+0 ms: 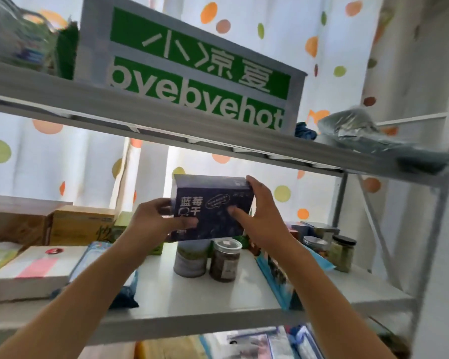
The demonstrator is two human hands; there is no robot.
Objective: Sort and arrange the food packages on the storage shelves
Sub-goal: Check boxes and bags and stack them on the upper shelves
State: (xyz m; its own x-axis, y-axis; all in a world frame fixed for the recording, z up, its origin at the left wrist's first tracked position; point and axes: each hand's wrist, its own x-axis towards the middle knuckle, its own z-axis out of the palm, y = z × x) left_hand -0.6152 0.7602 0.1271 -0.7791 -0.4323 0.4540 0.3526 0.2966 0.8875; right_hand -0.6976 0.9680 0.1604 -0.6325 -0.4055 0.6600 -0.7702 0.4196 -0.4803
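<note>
A dark blue box (215, 203) with white characters is held up in the air above the middle shelf (218, 301), just below the upper shelf (166, 125). My left hand (158, 218) grips its lower left edge, thumb on the front face. My right hand (259, 216) holds its right side, fingers over the top corner and thumb on the front. Under the box stand a tin can (189, 257) and a dark jar (224, 259).
A large green and grey box (192, 66) sits on the upper shelf beside a silvery bag (360, 133). On the middle shelf lie a white flat box (31, 270), yellow cartons (81, 224), blue packets (278, 278) and jars (342, 252). A metal upright (436, 203) frames the right side.
</note>
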